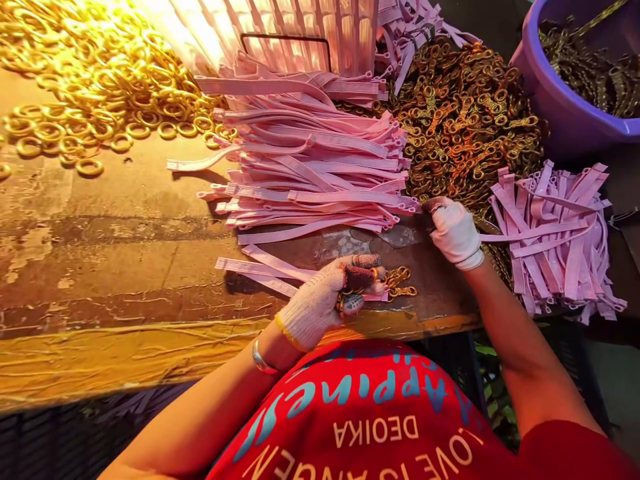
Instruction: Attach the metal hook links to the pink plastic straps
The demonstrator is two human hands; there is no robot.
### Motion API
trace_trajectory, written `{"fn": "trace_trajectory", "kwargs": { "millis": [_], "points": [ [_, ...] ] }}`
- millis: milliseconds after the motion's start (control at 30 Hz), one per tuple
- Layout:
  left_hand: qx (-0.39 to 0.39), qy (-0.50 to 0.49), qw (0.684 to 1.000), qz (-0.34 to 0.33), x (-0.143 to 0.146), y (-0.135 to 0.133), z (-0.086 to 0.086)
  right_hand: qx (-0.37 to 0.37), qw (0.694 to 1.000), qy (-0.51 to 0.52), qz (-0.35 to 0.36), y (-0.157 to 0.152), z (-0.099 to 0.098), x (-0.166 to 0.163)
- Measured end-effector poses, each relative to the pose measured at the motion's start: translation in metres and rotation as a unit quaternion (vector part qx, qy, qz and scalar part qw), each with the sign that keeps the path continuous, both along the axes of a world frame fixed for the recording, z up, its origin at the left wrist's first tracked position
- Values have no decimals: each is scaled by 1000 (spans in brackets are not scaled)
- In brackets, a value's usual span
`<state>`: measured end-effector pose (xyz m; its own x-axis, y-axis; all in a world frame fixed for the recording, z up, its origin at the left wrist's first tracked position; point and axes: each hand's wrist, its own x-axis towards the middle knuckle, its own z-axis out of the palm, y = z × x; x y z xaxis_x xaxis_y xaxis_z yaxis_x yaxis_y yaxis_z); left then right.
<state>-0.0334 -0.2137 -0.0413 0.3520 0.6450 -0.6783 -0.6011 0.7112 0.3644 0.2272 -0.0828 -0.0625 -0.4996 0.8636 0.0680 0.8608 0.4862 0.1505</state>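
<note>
While my left hand clamps strap and clasp at the table's near edge, my right hand, curled shut, touches the clasp pile. Strap runs left-right.

This is a small assembly workshop turning out strap hardware by hand. A worn, stained bench fills the frame, with a loose heap of gold rings at the upper left, a tall stack of identical pink straps in the centre and a mound of metal clasps at the upper right. More clasps fill a purple tub in the top right corner, and a slatted pink crate stands at the top edge.
</note>
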Motion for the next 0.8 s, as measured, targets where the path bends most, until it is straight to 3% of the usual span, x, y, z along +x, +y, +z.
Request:
{"fn": "trace_trajectory", "kwargs": {
  "millis": [233, 333, 500, 667, 800],
  "points": [
    [69, 45, 994, -77, 6, -13, 4, -39, 994, 38, -99, -19, -12, -18],
    [99, 34, 992, -75, 7, -21, 5, -44, 988, 54, -136, -20, -11, -23],
    [138, 75, 985, -66, 6, -34, 5, -71, 988, 46, -131, -34, -6, -13],
    [144, 137, 977, -81, 11, -47, 5, -113, 969, 87, -202, -38, -8, -4],
    [155, 142, 975, -72, 11, -56, 9, -114, 969, 112, -187, -50, -9, -5]
  ]
}}
